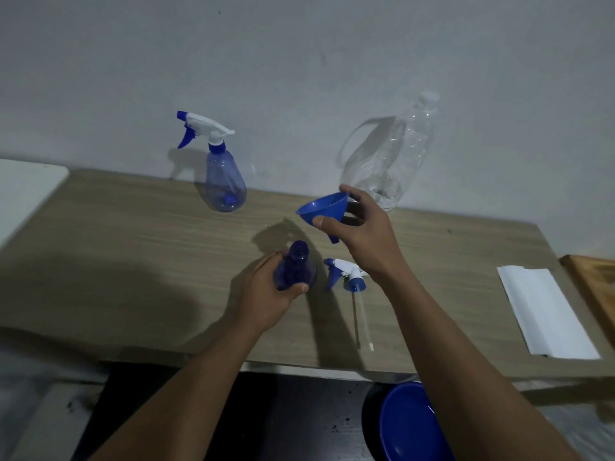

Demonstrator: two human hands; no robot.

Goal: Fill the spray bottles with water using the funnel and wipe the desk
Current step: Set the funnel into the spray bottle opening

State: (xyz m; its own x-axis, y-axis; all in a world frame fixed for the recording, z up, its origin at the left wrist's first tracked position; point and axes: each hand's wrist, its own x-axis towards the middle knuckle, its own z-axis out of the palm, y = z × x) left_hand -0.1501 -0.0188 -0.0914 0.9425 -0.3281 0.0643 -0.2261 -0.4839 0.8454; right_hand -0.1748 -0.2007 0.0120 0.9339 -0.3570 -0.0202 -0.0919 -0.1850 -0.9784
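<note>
Pinching funnel (321,207) w/ thumb on near side of cone, fingertips hooked over far rim: R hand (362,234), raised off desk (133,244). Funnel tilted, mouth facing up-left, spout pointing down. Up and to the right of bottle (294,267), apart from it, not in the neck.

Wrapped round bottle's lower body w/ thumb across front, other fingers behind: L hand (266,294). Bottle upright on desk, neck open, no cap.

Just right of bottle: spray head (346,274) lying on desk, dip tube running toward near edge, top partly hidden by R wrist.

Back by wall: 2nd sprayer (226,181), upright, head on. Clear bottle (396,154) w/ white cap, upright, behind R hand.

Far right on desk: folded white paper (545,314), wood board (595,287) beside it at desk's end.

Below near edge, partly under R forearm: blue bowl (409,424).
</note>
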